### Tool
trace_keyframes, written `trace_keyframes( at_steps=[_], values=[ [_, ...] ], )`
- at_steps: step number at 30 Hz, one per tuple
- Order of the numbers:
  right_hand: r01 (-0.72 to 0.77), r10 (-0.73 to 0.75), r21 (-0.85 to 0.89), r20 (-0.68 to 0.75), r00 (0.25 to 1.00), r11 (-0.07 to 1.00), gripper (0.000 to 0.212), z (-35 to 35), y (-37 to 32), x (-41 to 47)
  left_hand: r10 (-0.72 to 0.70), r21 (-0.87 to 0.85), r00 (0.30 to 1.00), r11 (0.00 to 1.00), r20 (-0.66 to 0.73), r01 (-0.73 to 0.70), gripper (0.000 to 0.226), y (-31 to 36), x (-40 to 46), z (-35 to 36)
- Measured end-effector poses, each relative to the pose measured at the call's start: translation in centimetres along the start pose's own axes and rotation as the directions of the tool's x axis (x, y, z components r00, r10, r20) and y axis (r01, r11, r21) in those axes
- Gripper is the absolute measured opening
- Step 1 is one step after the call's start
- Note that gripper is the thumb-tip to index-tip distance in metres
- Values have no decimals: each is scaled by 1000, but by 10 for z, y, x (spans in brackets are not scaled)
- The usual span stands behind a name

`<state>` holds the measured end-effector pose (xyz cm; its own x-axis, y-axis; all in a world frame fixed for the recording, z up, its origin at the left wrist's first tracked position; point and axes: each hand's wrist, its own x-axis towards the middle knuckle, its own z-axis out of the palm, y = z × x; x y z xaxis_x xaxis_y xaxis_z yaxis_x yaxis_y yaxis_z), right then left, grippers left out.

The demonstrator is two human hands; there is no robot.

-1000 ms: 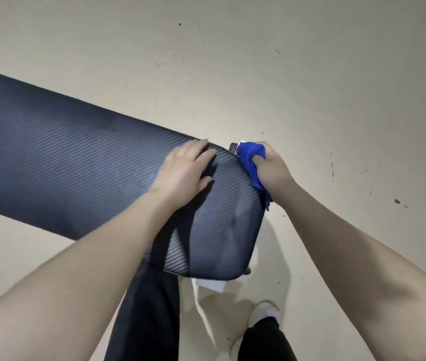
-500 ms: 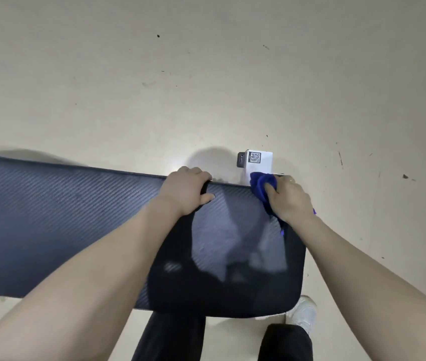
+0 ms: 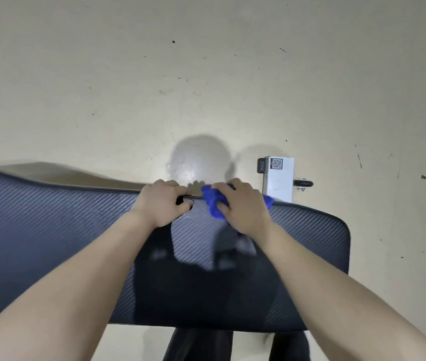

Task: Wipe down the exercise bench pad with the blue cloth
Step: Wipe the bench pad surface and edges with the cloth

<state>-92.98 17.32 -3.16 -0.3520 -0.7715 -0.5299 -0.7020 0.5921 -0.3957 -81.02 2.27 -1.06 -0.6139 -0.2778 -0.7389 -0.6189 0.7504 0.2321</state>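
Right hand [image 3: 243, 208] grips the bunched blue cloth [image 3: 213, 204] on the far edge of the bench pad [image 3: 50, 230], frame centre. Left hand [image 3: 161, 201] clasps that edge alongside. The pad's long axis runs left; unwiped length lies leftward, past the left hand.

- QR code [image 3: 276, 163] printed at the top of the white frame post [image 3: 278, 178], just past the far edge of the bench pad. It is a code pattern only; no characters can be read in it.
- Small dark tag [image 3: 260, 165] on the post's left side carries tiny print, too small to read.
- No other text, brand or number can be read.
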Motion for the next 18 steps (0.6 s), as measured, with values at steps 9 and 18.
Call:
trace_keyframes(
  at_steps=[9, 18],
  values=[
    [-336, 334, -98, -36, 942, 937, 33, -14, 3, -5, -33, -139, 998, 990, -60, 25, 45, -6, -2, 11],
    [-71, 70, -45, -35, 997, 996, 27, -4, 13, 0, -166, 97, 980, 980, -106, 176, 61, -10, -1, 16]
  ],
)
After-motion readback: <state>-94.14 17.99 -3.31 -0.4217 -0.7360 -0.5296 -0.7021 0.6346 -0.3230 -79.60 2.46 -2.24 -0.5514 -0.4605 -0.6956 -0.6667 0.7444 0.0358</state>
